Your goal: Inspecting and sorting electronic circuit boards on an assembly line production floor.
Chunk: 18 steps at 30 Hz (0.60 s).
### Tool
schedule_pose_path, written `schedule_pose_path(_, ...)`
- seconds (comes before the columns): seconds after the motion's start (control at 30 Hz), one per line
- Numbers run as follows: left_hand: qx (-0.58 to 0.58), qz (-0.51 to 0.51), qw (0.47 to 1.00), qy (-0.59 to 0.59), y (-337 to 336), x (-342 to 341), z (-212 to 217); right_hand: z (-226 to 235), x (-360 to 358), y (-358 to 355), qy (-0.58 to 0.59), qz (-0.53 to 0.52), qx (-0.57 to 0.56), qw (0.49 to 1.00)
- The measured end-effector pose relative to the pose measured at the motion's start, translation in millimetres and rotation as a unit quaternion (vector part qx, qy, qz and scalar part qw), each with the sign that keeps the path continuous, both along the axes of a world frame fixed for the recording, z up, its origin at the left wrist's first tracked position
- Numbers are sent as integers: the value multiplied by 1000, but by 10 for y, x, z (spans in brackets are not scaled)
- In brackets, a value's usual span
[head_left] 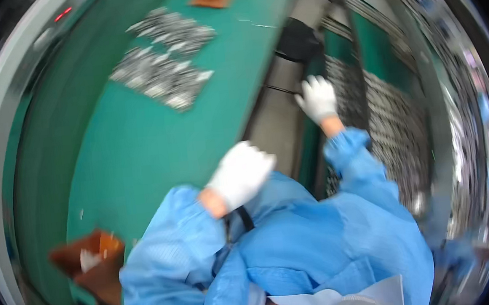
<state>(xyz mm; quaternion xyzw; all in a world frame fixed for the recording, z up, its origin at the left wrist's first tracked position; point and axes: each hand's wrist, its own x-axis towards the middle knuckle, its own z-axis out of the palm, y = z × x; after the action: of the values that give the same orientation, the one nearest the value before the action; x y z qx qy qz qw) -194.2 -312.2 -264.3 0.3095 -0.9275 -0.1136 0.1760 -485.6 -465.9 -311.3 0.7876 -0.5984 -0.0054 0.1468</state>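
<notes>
A worker's white-gloved right hand (pixel 317 98) splays beside rows of small grey parts (pixel 345 87), which a dragging blue sleeve (pixel 354 151) could scatter; whether the curled, white-gloved left hand (pixel 242 173) grasps anything is unclear.

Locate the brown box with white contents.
In the head view, the brown box sits lower left, by the green table, just left of the person's left sleeve.

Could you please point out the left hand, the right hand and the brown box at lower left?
Left hand (pixel 241 173), head view: gloved back.
Right hand (pixel 318 99), head view: gloved back.
Brown box (pixel 103 282), head view: its wall.
</notes>
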Motion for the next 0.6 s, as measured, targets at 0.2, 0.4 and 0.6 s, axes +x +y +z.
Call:
schedule_pose_path(0.2, -92, 52, 993, 45, 120, 7, -46, -394, 556, 669, 223, 111, 283, 926)
schedule_pose_path(0.4, -126, 76, 985, 89, 96, -110, -229, -676, -196, 1132, 82, 331, 253, 905)
schedule_pose_path(0.6, -21, -1, 979, -203, -190, -540, -155, -1797, 1244, 207, 275, 577, 152, 754)
